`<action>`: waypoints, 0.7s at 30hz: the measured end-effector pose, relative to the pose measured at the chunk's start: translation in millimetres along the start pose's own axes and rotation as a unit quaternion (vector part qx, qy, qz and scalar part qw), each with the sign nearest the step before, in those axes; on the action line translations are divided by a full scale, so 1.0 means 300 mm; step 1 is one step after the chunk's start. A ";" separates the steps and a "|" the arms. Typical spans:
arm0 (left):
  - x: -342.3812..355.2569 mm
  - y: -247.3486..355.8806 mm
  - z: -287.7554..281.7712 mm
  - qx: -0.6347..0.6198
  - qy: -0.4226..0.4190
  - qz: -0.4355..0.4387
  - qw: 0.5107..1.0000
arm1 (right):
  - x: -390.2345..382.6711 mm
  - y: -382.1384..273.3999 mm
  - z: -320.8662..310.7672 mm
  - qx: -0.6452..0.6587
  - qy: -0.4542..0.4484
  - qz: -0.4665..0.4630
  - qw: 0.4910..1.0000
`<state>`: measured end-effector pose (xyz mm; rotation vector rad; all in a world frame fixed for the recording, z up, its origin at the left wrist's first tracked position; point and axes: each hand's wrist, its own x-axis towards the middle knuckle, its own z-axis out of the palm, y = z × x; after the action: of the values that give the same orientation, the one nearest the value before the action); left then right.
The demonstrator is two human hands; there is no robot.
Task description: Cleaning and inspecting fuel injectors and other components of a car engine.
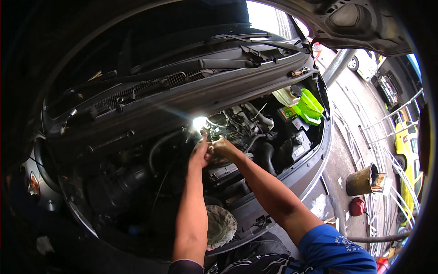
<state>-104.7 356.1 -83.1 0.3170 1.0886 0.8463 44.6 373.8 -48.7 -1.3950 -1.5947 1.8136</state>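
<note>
Two bare hands meet over a car engine, beside a bright lamp.
The engine (235, 123) sits in the bay under and just beyond the hands. The left hand (200, 153) has one digit raised toward the lamp (199, 122), the rest curled; the right hand (222, 147) is half closed against it, and whether either grips anything I cannot tell. The lamp presumably sits close to light this shaded spot; a long metal bar (109, 142) lies on the cowl, perhaps parked within reach. The bay's rim (315, 160) passes under the right forearm, and a black hose (268, 157) narrows the room beside it.
</note>
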 end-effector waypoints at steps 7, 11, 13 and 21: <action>-0.022 -0.004 0.012 0.008 -0.042 0.013 0.999 | 0.026 0.037 -0.016 0.030 -0.032 -0.036 0.998; -0.026 0.012 0.072 0.005 -0.023 0.005 1.000 | 0.062 0.076 -0.073 0.026 -0.054 -0.085 0.995; -0.056 0.017 -0.012 0.030 0.009 0.011 0.999 | 0.055 0.048 -0.004 0.004 -0.016 0.001 1.000; -0.081 0.029 0.028 0.157 0.009 0.076 0.985 | 0.058 0.098 -0.150 -0.090 -0.052 0.011 0.995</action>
<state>-106.2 345.4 -58.2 0.6639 1.2272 0.8133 83.7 402.9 -77.3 -1.4203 -1.8422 1.8208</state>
